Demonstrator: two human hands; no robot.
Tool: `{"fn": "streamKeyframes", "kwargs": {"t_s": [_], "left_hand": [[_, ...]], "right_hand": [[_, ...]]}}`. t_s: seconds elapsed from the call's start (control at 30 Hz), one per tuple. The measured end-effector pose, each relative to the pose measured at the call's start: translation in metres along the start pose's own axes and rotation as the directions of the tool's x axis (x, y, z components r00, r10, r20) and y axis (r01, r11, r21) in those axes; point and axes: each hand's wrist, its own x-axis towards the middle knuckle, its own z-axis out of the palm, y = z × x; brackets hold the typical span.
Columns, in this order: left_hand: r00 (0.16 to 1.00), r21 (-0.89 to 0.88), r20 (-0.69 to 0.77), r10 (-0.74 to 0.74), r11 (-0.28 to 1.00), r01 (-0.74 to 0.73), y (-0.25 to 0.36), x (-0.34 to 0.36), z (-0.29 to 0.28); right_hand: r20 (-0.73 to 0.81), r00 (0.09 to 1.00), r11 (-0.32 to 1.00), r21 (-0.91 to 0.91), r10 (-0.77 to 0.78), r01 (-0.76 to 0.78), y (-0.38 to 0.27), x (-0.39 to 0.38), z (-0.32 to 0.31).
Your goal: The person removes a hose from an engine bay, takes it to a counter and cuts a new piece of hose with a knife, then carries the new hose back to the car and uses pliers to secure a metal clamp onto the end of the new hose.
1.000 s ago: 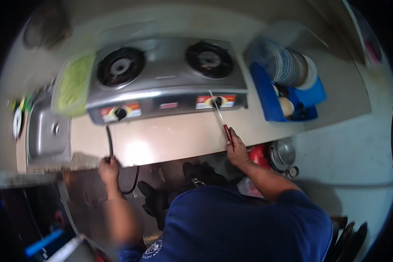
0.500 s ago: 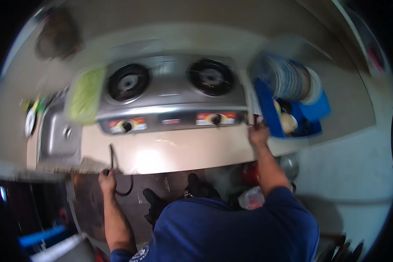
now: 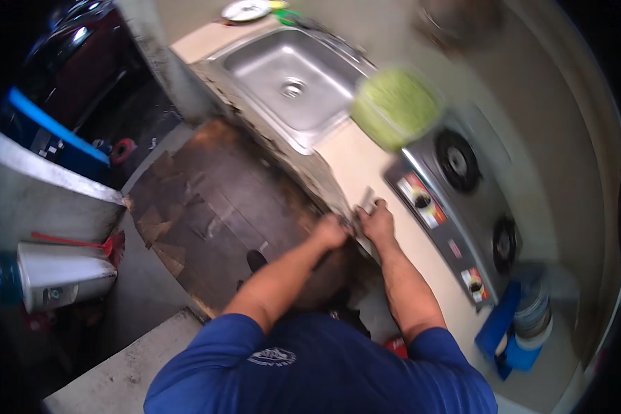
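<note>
a short, blurred grey strip point(image 3: 369, 195) points far from the nearer, curled right hand point(image 3: 376, 221); the left hand point(image 3: 331, 231) curls too, both holds unclear.

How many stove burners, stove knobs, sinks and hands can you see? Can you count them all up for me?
Burners: 2
Knobs: 2
Sink: 1
Hands, one left and one right: 2
Total: 7
</note>
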Motion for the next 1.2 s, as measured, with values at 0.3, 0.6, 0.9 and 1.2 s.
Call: {"fn": "streamKeyframes", "kwargs": {"t_s": [0.3, 0.6, 0.9, 1.2], "left_hand": [[1.0, -0.506, -0.006, -0.01, 0.862, 0.006, -0.115, 0.0, -0.201], [0.954, -0.628, -0.291, -0.067, 0.766, -0.138, -0.197, -0.034, -0.446], [0.433, -0.482, -0.55, -0.714, 0.695, 0.533, -0.44, -0.083, -0.635], [-0.053, -0.711, -0.472, -0.88, 0.345, 0.613, -0.603, -0.214, -0.71]], "right_hand": [[0.021, 0.993, 0.966, 0.231, 0.116, -0.117, -0.071, 0.044, 0.022], [0.318, 0.937, 0.72, 0.683, -0.144, -0.121, -0.302, 0.104, 0.092], [0.439, 0.812, 0.836, 0.539, -0.384, 0.104, -0.517, 0.23, 0.252], [0.528, 0.34, 0.558, 0.334, -0.778, 0.759, -0.864, 0.288, 0.359]]}}
